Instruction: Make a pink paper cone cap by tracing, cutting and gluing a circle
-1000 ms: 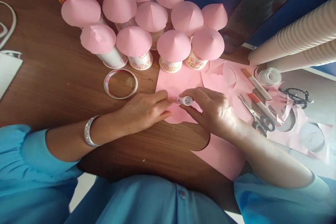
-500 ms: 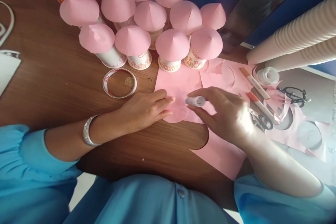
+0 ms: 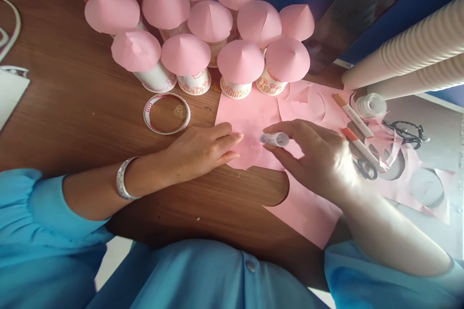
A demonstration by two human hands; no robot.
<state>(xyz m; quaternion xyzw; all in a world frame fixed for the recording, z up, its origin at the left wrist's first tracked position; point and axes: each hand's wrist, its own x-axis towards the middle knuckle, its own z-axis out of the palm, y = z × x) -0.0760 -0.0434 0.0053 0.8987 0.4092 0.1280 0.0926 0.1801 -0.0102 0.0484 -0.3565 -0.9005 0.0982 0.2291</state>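
Between the thumb and fingers of my right hand [image 3: 317,157] is a small glue stick [image 3: 278,139], held sideways just over pink paper. My left hand [image 3: 210,148] has its fingers drawn together, with the fingertips at the left part of a rounded pink paper piece [image 3: 250,155], holding it down. A larger pink sheet [image 3: 235,112] lies beneath that piece. Behind my hands stand several paper cups topped with pink paper cones [image 3: 241,62]; the front ones have red and orange drawings on their sides.
A ring-shaped rim [image 3: 145,113] lies on the wooden table [image 3: 68,106]. To the right are two markers [image 3: 353,116], scissors [image 3: 368,169], a tape roll [image 3: 373,105], pink offcuts [image 3: 409,186] and a black wiry item [image 3: 408,133]. Long stacks of cups [image 3: 406,58] lie behind them.
My right hand with the glue stick has shifted slightly right, away from my left fingertips. My left hand stays in place on the paper. The whole view has moved a little.
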